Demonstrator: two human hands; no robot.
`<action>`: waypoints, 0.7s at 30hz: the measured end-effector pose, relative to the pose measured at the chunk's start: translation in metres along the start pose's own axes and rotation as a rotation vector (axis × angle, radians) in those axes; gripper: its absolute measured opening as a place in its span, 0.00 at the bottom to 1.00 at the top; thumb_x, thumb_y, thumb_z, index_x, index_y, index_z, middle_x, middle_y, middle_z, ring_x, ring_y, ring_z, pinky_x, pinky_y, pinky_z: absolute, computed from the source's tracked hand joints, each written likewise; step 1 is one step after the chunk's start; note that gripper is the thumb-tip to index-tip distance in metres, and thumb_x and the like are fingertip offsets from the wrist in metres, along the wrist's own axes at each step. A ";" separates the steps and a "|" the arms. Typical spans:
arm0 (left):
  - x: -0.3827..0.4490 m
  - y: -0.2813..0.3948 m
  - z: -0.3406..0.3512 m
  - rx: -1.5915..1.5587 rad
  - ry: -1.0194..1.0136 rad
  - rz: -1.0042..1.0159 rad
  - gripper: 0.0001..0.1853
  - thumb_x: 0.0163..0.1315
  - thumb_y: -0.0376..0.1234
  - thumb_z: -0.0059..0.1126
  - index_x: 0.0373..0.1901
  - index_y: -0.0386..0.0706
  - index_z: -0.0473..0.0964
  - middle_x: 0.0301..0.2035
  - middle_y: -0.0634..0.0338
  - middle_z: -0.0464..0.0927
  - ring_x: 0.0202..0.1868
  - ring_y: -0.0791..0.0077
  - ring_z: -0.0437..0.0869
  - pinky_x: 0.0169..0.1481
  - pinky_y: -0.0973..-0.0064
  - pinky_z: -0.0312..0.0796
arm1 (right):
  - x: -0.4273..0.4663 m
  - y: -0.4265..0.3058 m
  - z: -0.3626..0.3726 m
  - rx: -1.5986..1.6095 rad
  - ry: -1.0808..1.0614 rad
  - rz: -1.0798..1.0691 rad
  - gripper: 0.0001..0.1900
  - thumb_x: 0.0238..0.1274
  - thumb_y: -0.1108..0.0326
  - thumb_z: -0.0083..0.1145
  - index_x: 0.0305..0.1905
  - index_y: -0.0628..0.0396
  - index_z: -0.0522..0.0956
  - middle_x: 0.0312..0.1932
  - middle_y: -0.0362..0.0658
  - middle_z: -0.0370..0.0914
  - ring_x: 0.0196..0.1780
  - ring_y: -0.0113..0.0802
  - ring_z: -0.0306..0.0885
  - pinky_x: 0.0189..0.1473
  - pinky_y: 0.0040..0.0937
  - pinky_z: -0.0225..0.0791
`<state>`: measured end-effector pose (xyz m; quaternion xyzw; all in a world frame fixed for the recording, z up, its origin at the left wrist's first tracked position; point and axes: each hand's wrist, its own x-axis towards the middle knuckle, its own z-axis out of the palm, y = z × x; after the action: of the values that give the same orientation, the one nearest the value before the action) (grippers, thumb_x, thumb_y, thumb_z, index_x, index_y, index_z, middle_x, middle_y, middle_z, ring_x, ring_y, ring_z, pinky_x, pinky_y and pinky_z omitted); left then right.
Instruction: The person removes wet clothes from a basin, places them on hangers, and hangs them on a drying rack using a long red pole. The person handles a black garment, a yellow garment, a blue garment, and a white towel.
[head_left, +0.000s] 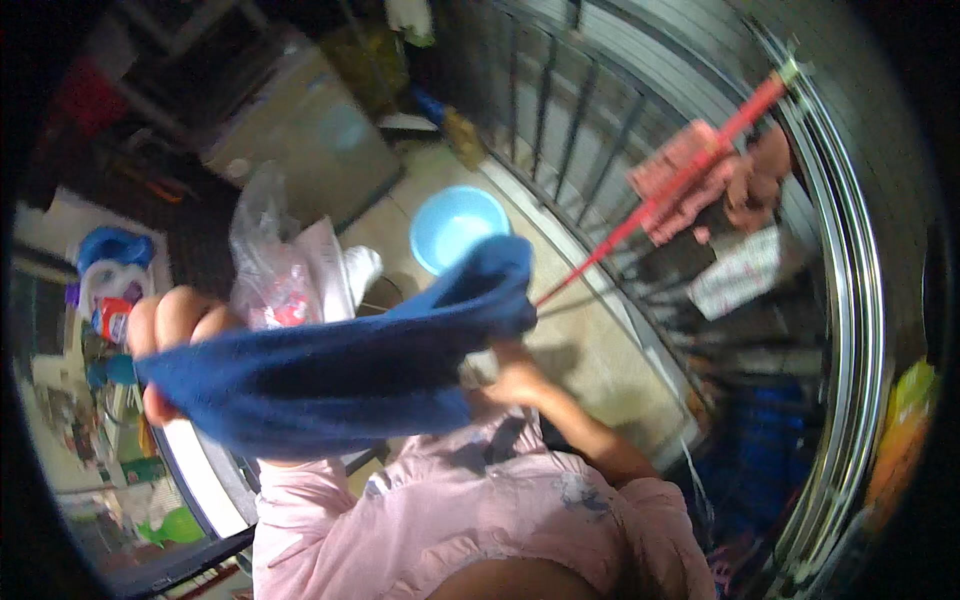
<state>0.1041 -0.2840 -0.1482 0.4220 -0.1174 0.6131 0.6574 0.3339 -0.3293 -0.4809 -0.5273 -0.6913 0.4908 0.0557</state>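
Note:
A dark blue cloth or garment is spread sideways before my chest. My left hand grips its left end, fingers curled over the edge. At the other end, my right hand is closed at the cloth, its fingers blurred and partly hidden. A red pole with a forked-looking tip slants from the upper right down to the cloth beside my right hand; its lower end is hidden, and I cannot tell whether that hand also holds it.
A light blue basin stands on the tiled floor beyond the cloth. Clear plastic bags are left of it. Metal railings run along the right, with pink cloth items near the pole. Detergent packs stand at far left.

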 end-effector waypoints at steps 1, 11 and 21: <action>-0.006 0.002 0.000 0.124 0.175 0.172 0.16 0.45 0.23 0.67 0.28 0.44 0.66 0.28 0.63 0.67 0.28 0.79 0.70 0.32 0.79 0.66 | 0.016 -0.023 0.009 0.147 -0.137 -0.147 0.37 0.45 0.55 0.64 0.60 0.61 0.65 0.55 0.57 0.70 0.60 0.49 0.67 0.60 0.39 0.61; -0.137 0.067 -0.194 0.796 1.076 -0.100 0.30 0.56 0.46 0.56 0.59 0.45 0.64 0.51 0.59 0.71 0.53 0.68 0.72 0.58 0.70 0.65 | 0.068 -0.177 -0.067 1.442 -0.407 -0.243 0.27 0.63 0.67 0.53 0.64 0.61 0.60 0.61 0.46 0.66 0.60 0.35 0.68 0.62 0.38 0.62; -0.186 0.036 -0.243 -0.002 0.698 -0.293 0.41 0.59 0.58 0.48 0.64 0.37 0.57 0.59 0.46 0.67 0.57 0.52 0.72 0.63 0.53 0.64 | 0.110 -0.235 -0.011 0.681 -0.795 -0.437 0.29 0.61 0.63 0.59 0.63 0.64 0.62 0.60 0.43 0.65 0.62 0.29 0.62 0.64 0.30 0.56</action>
<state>-0.0578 -0.2494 -0.4080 0.1995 0.1745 0.6193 0.7390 0.1337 -0.2271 -0.3504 -0.0986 -0.5548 0.8241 0.0584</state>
